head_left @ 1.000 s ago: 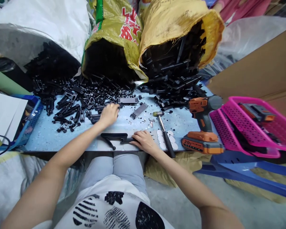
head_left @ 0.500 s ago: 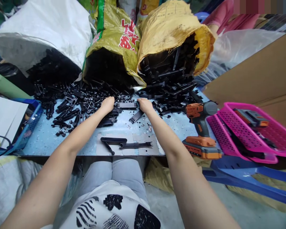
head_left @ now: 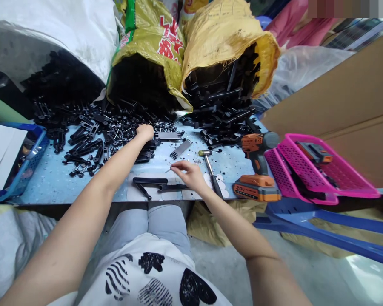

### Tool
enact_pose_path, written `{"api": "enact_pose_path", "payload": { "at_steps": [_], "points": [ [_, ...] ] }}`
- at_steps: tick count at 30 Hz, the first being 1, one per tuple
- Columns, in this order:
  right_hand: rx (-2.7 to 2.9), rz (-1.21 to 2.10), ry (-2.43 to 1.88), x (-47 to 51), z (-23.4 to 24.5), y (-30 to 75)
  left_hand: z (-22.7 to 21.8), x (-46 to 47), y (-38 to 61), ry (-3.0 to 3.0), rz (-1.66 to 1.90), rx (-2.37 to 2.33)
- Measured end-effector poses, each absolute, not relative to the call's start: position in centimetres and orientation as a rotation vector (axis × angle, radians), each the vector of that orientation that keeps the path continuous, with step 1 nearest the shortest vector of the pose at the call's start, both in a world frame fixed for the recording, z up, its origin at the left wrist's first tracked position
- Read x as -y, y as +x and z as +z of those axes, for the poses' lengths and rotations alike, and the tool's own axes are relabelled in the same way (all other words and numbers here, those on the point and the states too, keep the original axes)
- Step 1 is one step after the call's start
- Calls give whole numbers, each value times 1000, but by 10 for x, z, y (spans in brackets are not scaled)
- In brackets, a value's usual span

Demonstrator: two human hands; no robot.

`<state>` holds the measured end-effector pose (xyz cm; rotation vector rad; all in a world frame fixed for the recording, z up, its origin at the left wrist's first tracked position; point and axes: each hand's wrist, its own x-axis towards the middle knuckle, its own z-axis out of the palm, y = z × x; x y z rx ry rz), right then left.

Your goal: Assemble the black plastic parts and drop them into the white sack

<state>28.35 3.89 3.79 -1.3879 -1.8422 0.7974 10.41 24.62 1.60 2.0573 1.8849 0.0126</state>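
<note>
Blue desk [head_left: 51, 182], cluttered; white sack [head_left: 60, 25], olive sack [head_left: 147, 46] and yellow sack [head_left: 220, 34] lie along the back, mouths facing the person, black plastic parts inside and heaped in front.

Left hand [head_left: 145, 132]: fingers curled down at the edge of the small-parts pile [head_left: 115, 127], just left of a grey toothed plate [head_left: 168, 135]. Can't tell if it's gripping anything (fingertips hidden).

Right hand [head_left: 190, 175]: thumb and index closed on a thin pin [head_left: 168, 170], near the desk's front edge. Pin is pinched at the fingertips, above a forked black bar [head_left: 172, 187], whose right end is covered by the hand. Bar lies on a pale pad next to a hinged black arm [head_left: 150, 181], one leg angled toward the person.

Second toothed plate [head_left: 181, 149] sits tilted behind the right hand. Hammer [head_left: 216, 185] to the right, handle toward the person; then an orange-and-grey cordless drill [head_left: 257, 144] upright on its battery, pink baskets [head_left: 309, 174] beyond. Blue basket [head_left: 35, 170] at the left end.
</note>
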Motion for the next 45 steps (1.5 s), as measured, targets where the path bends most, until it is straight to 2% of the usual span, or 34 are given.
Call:
{"api": "enact_pose_path", "payload": {
  "at_steps": [7, 12, 15, 22, 28, 31, 40, 45],
  "points": [
    [2205, 510, -1370, -1, 26, 276, 20, -221, 95, 2157, 209, -1818],
    [2459, 369, -1400, 4, 40, 272, 39, -183, 68, 2161, 753, -1649],
    [2587, 333, -1362, 2, 40, 268, 55, -137, 41, 2147, 879, -1552],
    [2487, 232, -1230, -1, 19, 268, 56, -28, -7, 2283, 497, -1474],
    [2355, 105, -1155, 10, 10, 271, 51, -6, 4, 2487, 77, -1583],
    [2309, 132, -1139, 10, 10, 271, 56, -4, 13, 2551, -21, -1610],
    [2277, 291, -1122, 9, 9, 275, 31, 1, 8, 2583, 78, -1596],
    [2243, 444, -1053, 4, -8, 287, 20, 4, 25, 2691, 347, -1555]
  ]
}}
